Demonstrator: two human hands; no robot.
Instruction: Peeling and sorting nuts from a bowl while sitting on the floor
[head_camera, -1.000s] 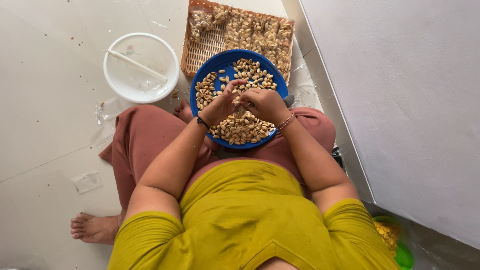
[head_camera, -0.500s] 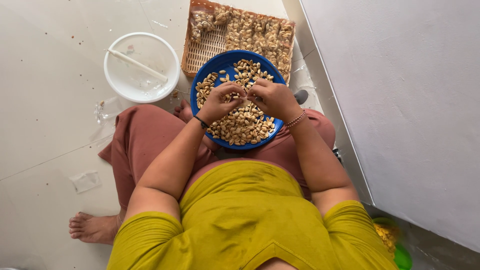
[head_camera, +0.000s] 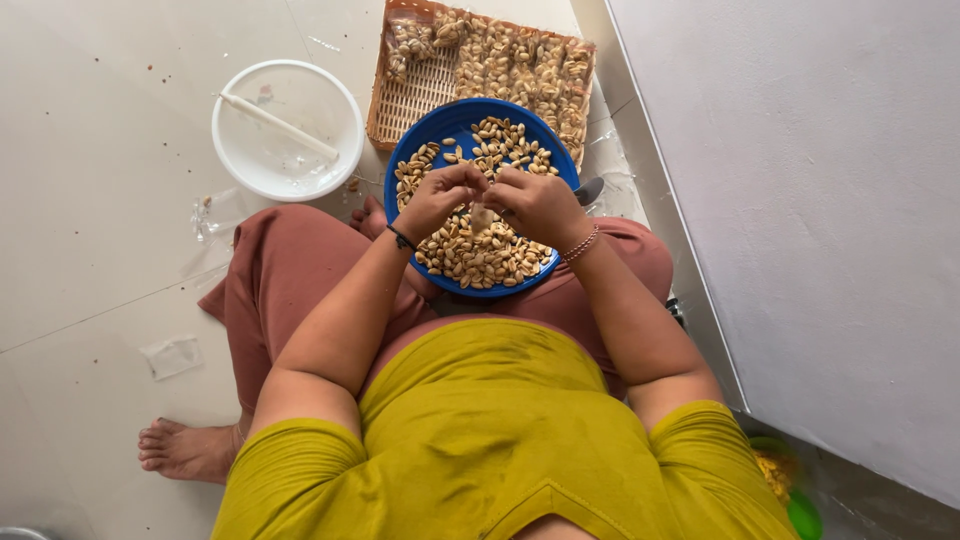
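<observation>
The person sits on the floor (head_camera: 90, 200) with a blue bowl (head_camera: 455, 125) resting on the lap, filled with pale shelled nuts (head_camera: 480, 255). Both hands meet over the middle of the bowl. The left hand (head_camera: 437, 200) has its fingers pressed together in a pinching grip on a small pale nut (head_camera: 481, 216), and the right hand (head_camera: 540, 207) closes its fingertips on the same piece from the other side; the knuckles hide the exact contact. A dark band sits on the left wrist and a beaded bracelet (head_camera: 581, 244) on the right.

Just beyond the bowl, touching its far rim, lies a woven tray (head_camera: 410, 95) spread with more nuts. To the far left of the bowl stands a white bowl (head_camera: 345, 120) with a pale stick lying across it. A clear scrap of plastic (head_camera: 215, 212) lies on the floor near the left knee. At the near right, by the wall (head_camera: 800, 200), a green container (head_camera: 800, 510) with yellow contents peeks out.
</observation>
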